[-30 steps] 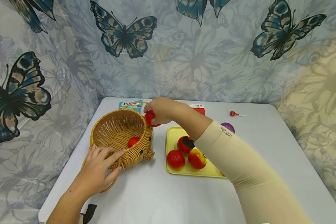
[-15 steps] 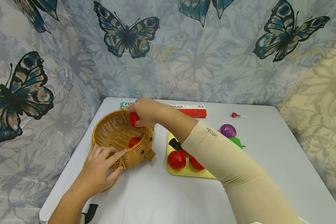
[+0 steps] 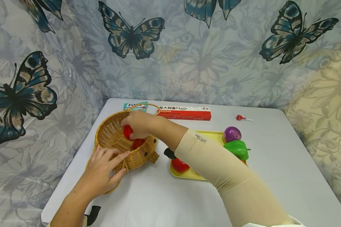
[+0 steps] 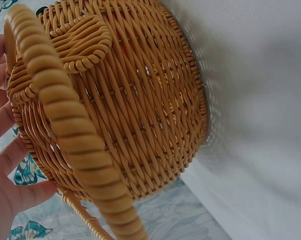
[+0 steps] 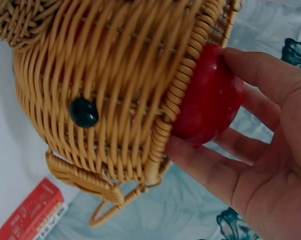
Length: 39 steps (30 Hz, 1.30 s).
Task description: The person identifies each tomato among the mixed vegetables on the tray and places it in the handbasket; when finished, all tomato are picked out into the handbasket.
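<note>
My right hand [image 3: 140,124] holds a glossy round red fruit [image 3: 127,132] inside the mouth of a wicker basket [image 3: 134,162]. In the right wrist view, thumb and fingers pinch the red fruit [image 5: 209,97] at the basket's rim; its exact kind I cannot tell. Another red fruit [image 3: 137,144] lies inside the basket, partly hidden by the near rim. My left hand [image 3: 102,168] rests on the basket's near-left rim, fingers spread and fairly straight. In the left wrist view, its thumb [image 4: 38,194] touches the weave beside a looped handle [image 4: 73,120].
A yellow tray [image 3: 213,135] holds a red fruit [image 3: 179,165], a green pepper [image 3: 237,149] and a purple round item [image 3: 232,134]; my right sleeve covers part of it. Behind are a red pasta box [image 3: 184,113], a teal packet [image 3: 136,106] and a lollipop [image 3: 241,118].
My right hand has carried the red fruit leftward from outside the basket's right rim, over it and down into the opening. My left hand has stayed on the rim.
</note>
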Available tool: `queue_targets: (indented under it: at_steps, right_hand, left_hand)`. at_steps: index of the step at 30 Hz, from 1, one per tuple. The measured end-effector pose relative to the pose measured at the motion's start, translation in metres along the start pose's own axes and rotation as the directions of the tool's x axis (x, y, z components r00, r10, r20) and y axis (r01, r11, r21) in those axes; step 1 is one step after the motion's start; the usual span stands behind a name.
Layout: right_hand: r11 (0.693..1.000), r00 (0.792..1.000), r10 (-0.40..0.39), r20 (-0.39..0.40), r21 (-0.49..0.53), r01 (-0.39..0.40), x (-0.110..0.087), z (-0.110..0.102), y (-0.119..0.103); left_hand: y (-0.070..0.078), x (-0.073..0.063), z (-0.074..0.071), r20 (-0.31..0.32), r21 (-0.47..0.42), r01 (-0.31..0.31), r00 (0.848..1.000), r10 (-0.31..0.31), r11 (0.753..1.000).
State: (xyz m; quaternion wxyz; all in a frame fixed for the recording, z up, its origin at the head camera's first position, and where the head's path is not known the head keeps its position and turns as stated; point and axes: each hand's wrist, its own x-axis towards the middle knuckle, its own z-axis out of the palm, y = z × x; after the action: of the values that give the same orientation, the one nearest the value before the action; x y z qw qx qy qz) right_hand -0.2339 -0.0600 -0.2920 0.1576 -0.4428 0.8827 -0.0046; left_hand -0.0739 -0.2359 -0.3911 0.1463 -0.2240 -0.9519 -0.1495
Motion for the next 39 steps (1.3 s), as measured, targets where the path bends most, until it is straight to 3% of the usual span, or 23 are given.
queue_targets:
  at_steps: [6, 18, 29, 39]
  right_hand:
    - [0.999, 1.0, -0.002, 0.019, -0.036, 0.003, 0.003, 0.007, -0.002]
    - [1.0, 0.999, 0.001, 0.035, 0.005, -0.002, 0.0, 0.012, 0.001]
    - [0.999, 0.999, 0.032, 0.002, 0.044, -0.032, -0.024, 0.006, 0.024]
    - [0.989, 0.992, 0.124, -0.004, 0.086, -0.123, -0.065, 0.015, 0.061]
  left_hand:
    - [0.001, 0.001, 0.0, 0.003, 0.009, -0.001, 1.0, 0.001, 1.0]
    - [0.003, 0.0, 0.0, 0.001, -0.002, 0.005, 1.0, -0.005, 1.0]
    - [0.002, -0.001, -0.001, -0.011, -0.001, 0.001, 1.0, -0.001, 1.0]
    - [0.002, -0.001, 0.001, -0.027, -0.002, 0.0, 1.0, 0.0, 1.0]
